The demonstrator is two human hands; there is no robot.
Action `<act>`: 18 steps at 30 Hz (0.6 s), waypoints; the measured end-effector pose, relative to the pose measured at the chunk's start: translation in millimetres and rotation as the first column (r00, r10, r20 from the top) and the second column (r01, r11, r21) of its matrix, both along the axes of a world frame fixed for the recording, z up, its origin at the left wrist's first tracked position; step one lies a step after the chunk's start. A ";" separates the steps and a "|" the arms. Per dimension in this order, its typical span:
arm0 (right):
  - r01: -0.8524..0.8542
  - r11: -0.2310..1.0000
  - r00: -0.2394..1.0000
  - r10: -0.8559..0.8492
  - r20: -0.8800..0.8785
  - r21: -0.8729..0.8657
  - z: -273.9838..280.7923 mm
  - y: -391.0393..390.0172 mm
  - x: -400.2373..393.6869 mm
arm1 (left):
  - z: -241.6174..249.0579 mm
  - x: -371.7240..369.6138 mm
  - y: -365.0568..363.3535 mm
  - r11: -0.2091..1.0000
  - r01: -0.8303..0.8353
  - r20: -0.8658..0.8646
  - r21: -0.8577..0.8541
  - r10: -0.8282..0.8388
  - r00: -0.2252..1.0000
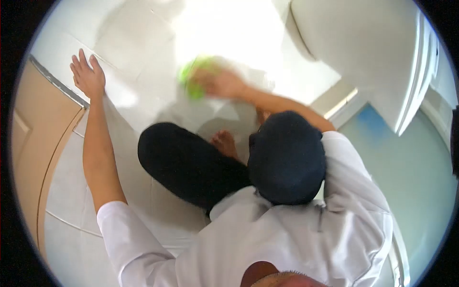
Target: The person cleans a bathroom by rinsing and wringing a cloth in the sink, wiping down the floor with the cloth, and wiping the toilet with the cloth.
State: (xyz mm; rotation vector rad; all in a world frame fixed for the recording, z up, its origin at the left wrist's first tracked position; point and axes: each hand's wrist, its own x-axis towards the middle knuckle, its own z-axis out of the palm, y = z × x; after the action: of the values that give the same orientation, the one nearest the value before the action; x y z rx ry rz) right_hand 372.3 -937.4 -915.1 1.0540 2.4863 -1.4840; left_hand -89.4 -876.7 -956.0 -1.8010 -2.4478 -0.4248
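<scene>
My left hand [89,75] rests with fingers spread on the white tiled surface, beside the dark edge of the tan door [28,124]. It holds nothing. My right hand [220,82] is closed on a bright green cloth [193,79], against the white tiles [143,52] in front of me. Motion blurs both the hand and the cloth, so the cloth's exact shape and the fingertips are hard to make out. My bent knees, in dark trousers [191,162], are below, with a bare foot [224,143] between them.
At the upper right stands a large white rounded fixture [363,43], close to my right arm. Beneath it lie a pale ledge [342,98] and a greenish panel [411,182] with a blue patch. Strong light washes out the tiles at the top.
</scene>
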 end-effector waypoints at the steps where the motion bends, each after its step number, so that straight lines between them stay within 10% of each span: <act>1: -0.304 0.843 0.871 0.435 -0.230 0.443 -35.3 -27.5 -10.0 | -0.6 -0.3 0.8 1.000 -0.007 -0.016 0.004 0.007 1.000; 4: -0.530 0.618 0.673 0.723 -0.154 0.581 -36.0 -83.7 -24.3 | 2.0 2.9 -2.0 0.999 0.015 0.028 0.034 -0.016 0.999; 6: -0.300 0.904 0.889 0.381 -0.255 0.305 -45.0 -43.0 7.9 | -0.5 0.4 3.1 0.999 0.009 0.005 0.034 -0.009 1.000; 7: -0.241 0.924 0.970 0.232 0.066 0.298 -34.9 -4.2 21.7 | -0.8 0.4 3.5 0.999 0.025 -0.006 0.032 -0.025 1.000; 9: -0.266 0.611 0.930 -0.043 0.366 0.746 -24.2 96.0 61.7 | -0.2 1.0 -4.7 0.999 0.038 -0.017 -0.001 -0.038 0.999; 10: 0.246 0.772 0.763 -0.527 0.374 0.586 -63.1 141.1 80.3 | 0.2 2.3 -4.5 1.000 0.029 -0.032 -0.011 -0.030 0.999; 12: 0.121 0.462 0.696 -0.671 0.257 0.879 -8.1 198.5 59.7 | 1.2 2.2 0.4 1.000 0.016 -0.053 0.007 -0.016 0.998; 14: 0.451 0.781 0.717 -0.605 0.346 0.431 -16.5 183.5 19.1 | 0.0 0.4 0.7 1.000 0.009 -0.045 -0.010 -0.009 0.999; 15: 0.072 0.880 0.819 -0.320 0.476 0.469 -50.0 135.2 6.7 | 0.8 -3.1 1.4 1.000 0.022 -0.042 -0.009 -0.022 0.999; 16: 0.185 0.635 0.955 -0.295 0.014 0.750 -44.4 69.4 -11.7 | -0.9 -6.0 1.8 1.000 0.015 -0.048 -0.004 -0.015 0.999; 18: -0.400 0.743 0.917 0.323 0.236 0.537 -12.7 -32.4 -10.9 | -1.3 -0.2 -1.8 1.000 0.022 -0.008 -0.006 -0.022 1.000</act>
State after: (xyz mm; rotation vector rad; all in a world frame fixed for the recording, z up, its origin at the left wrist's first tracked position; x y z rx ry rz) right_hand 361.4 -969.7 -927.8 0.6067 2.8910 -0.5344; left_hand -89.6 -878.5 -957.3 -1.8294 -2.4288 -0.4112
